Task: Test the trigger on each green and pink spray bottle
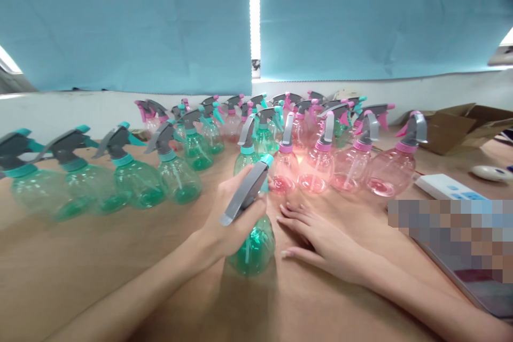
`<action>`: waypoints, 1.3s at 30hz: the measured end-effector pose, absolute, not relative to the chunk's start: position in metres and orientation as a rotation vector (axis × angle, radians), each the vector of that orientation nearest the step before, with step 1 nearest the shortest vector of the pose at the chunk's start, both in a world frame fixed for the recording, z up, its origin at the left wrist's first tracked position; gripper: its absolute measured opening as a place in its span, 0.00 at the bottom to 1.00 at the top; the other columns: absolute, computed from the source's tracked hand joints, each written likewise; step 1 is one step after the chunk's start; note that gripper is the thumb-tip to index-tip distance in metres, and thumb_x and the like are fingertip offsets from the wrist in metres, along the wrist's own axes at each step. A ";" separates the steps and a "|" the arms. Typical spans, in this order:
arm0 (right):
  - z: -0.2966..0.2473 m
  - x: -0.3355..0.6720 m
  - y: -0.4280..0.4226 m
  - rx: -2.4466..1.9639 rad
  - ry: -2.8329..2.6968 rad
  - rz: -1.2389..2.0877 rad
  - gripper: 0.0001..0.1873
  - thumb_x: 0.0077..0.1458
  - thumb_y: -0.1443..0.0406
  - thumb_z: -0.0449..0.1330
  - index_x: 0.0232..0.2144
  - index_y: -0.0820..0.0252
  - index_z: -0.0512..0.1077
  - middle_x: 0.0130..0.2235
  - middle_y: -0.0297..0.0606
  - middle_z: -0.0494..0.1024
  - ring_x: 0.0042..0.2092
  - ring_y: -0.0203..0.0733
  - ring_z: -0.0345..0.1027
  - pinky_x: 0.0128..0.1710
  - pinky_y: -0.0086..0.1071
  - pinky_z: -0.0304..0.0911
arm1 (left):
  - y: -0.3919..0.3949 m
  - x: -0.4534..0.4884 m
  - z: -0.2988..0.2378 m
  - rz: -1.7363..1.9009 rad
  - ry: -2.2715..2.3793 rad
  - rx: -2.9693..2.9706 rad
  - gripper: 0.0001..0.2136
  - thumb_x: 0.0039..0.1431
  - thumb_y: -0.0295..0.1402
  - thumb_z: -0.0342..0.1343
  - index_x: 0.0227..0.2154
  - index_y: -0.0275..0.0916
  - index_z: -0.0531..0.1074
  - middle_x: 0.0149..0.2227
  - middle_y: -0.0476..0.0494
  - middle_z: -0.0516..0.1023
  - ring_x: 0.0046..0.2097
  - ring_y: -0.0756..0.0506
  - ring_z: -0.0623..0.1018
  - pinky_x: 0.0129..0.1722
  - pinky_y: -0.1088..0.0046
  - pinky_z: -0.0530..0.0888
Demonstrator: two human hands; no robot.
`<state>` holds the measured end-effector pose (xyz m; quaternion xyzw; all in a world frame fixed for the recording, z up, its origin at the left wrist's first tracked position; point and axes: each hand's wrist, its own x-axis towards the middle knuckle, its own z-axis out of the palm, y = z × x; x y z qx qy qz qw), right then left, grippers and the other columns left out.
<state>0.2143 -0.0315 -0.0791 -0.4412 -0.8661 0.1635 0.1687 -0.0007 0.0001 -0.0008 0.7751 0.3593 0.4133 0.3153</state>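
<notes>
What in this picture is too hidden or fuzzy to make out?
Head view:
- Neck of the green spray bottle: covered by the left hand.
- Whatever lies under the pixelated patch, right of the right hand: masked.
- Back-row bottles: small, overlapping, uncountable.
- Leftmost green bottle: sprayer cut by the left edge.

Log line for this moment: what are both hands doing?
left hand: gripping green spray bottle, upright | right hand: open, flat on table | behind: green bottles, pink bottles
</notes>
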 end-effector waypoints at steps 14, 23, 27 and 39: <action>0.016 0.159 -0.067 -1.456 -2.322 0.076 0.26 0.50 0.49 0.68 0.46 0.56 0.72 0.39 0.41 0.82 0.42 0.56 0.77 0.37 0.43 0.72 | -0.002 0.001 -0.005 1.223 1.075 2.173 0.10 0.56 0.26 0.51 0.41 0.41 0.68 0.27 0.54 0.69 0.29 0.50 0.71 0.31 0.72 0.68; -0.001 0.106 -0.044 -1.435 -2.257 0.051 0.20 0.55 0.50 0.63 0.42 0.57 0.70 0.35 0.41 0.79 0.36 0.52 0.76 0.34 0.40 0.68 | 0.001 -0.045 0.007 1.156 1.167 2.090 0.21 0.59 0.38 0.56 0.54 0.40 0.63 0.50 0.39 0.76 0.48 0.40 0.77 0.46 0.63 0.74; -0.017 0.089 -0.019 -1.363 -2.209 0.159 0.24 0.56 0.54 0.62 0.51 0.58 0.67 0.46 0.45 0.77 0.48 0.55 0.71 0.42 0.44 0.68 | -0.005 -0.087 -0.007 1.218 1.260 2.002 0.22 0.60 0.43 0.55 0.54 0.41 0.64 0.56 0.37 0.72 0.56 0.37 0.73 0.49 0.58 0.74; -0.009 0.056 0.040 -1.552 -2.235 -0.001 0.28 0.57 0.49 0.60 0.50 0.65 0.67 0.49 0.51 0.75 0.50 0.58 0.70 0.43 0.42 0.65 | -0.030 -0.155 -0.057 1.065 1.578 2.158 0.07 0.63 0.35 0.50 0.41 0.42 0.69 0.44 0.44 0.77 0.46 0.41 0.76 0.44 0.61 0.74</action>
